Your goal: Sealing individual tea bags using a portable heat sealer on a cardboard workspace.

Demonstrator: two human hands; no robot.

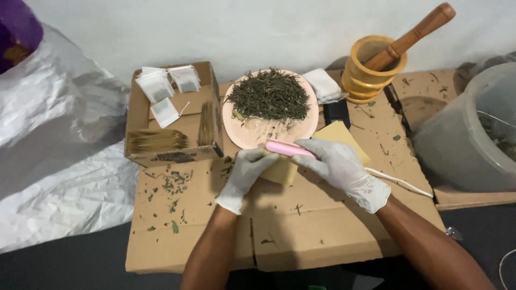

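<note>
Flattened cardboard (301, 225), tan packet (282, 171) pinched by left hand (244, 177), right hand (338, 166) gripping pink sealer (287, 149)

Open brown carton (173, 153) left of the plate: white sachets (161, 88) at its back, tan stacks in front. One more white sachet (324, 84) lies beside the mortar. Tan envelope (301, 156) under gloved hands.

In front of me a plain white wall (242, 32) runs across the top, evenly and softly lit. The floor (70, 268) below is dark grey. To my left, crumpled silvery plastic sheeting (54, 134) spreads from the wall down over the floor, catching pale highlights in its folds.
</note>
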